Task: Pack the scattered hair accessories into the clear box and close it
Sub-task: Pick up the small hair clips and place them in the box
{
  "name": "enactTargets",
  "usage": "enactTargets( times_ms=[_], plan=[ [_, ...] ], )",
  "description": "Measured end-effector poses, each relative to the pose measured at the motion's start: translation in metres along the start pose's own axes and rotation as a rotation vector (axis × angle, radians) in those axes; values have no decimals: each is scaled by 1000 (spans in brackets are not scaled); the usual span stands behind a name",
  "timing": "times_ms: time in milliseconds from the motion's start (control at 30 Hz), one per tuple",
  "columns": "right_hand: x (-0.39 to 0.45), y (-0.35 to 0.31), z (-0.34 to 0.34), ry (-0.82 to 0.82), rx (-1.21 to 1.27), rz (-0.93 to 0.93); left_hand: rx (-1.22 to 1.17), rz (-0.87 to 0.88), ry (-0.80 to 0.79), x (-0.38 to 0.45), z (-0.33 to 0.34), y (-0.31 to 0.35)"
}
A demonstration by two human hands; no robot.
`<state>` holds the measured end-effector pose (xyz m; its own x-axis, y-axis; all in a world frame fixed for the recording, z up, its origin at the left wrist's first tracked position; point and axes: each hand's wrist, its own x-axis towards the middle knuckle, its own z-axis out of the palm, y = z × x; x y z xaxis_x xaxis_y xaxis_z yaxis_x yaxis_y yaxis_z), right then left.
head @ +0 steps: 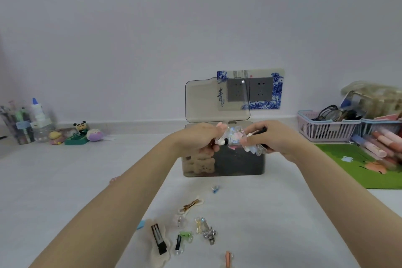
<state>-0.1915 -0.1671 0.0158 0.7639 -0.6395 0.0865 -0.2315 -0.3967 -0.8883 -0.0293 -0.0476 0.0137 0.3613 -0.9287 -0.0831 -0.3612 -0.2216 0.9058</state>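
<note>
The clear smoky box [239, 164] stands in the middle of the white table with its lid [204, 102] raised upright. A beige bear clip [201, 166] lies inside at the left. Above the box's opening my left hand [199, 139] and my right hand [276, 139] together hold a bunch of pastel hair clips [236, 138]. Each hand's fingers curl round part of the bunch. Several clips lie scattered on the table nearer me: a gold clip [191, 204], a black clip on a cream pad [158, 239], a silver clip [208, 233] and a small blue one [215, 189].
At the right stand a pink basket [322, 130] with glasses, a row of pens [378, 143] and a green mat [365, 165]. Small toy figures [80, 131] and bottles [39, 119] sit at the far left. A wall socket plate [261, 89] is behind the box.
</note>
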Motion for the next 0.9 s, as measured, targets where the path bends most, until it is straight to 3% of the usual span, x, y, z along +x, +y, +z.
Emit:
enactTargets(
  times_ms=[100, 233, 367, 533, 667, 900],
  plan=[
    [10, -1, -8, 47, 17, 17, -207, -45, -29, 14, 3, 15],
    [25, 1, -17, 87, 40, 8, -288, -28, -1, 36, -4, 22],
    [40, 5, -19, 116, 8, -12, -98, -50, 44, 62, -15, 23],
    [61, 17, -16, 141, -51, -35, 181, -63, -49, 82, -15, 24],
    [73, 25, -19, 185, -79, -42, 440, 12, -63, 101, -7, 15],
    [82, 36, -29, 241, -20, -54, 627, 150, -55, 126, 7, 11]
  ],
)
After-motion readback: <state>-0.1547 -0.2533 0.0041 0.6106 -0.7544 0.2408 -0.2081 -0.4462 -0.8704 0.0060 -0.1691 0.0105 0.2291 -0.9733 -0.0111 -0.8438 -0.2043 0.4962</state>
